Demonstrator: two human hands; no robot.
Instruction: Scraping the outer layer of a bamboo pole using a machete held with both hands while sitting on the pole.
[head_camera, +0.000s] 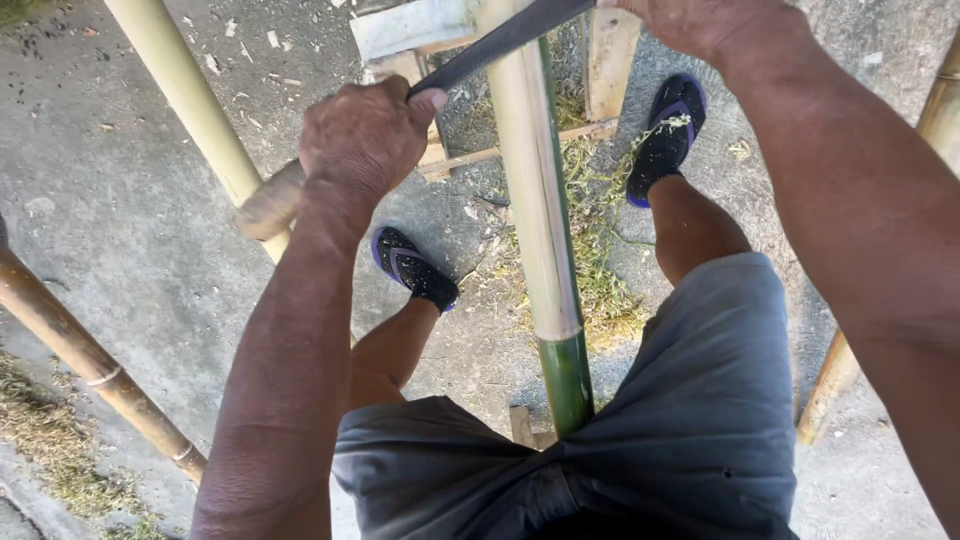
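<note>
Bamboo fills the middle of the frame: a long pole (538, 200) runs from the top centre down between the person's knees, its upper stretch scraped pale yellow and its lower end, near the grey shorts (700, 400), green with the skin on. Across the pole near the top lies a dark flat blade (500, 40), slanting from centre left up toward the upper right. The left hand (365, 135), left of centre in the upper half, is fisted tight around the blade's wooden handle (270, 205), whose butt juts out below the fist toward the left. The right hand (700, 20) sits at the top edge, upper right, over the far end of the blade; its fingers are cut off by the frame, so their grip cannot be told. Two feet in dark sandals stand on the concrete floor (120, 220), one either side of the pole, among greenish shavings (595, 270). More bamboo poles lie at upper left (190, 100) and lower left (90, 365).
</note>
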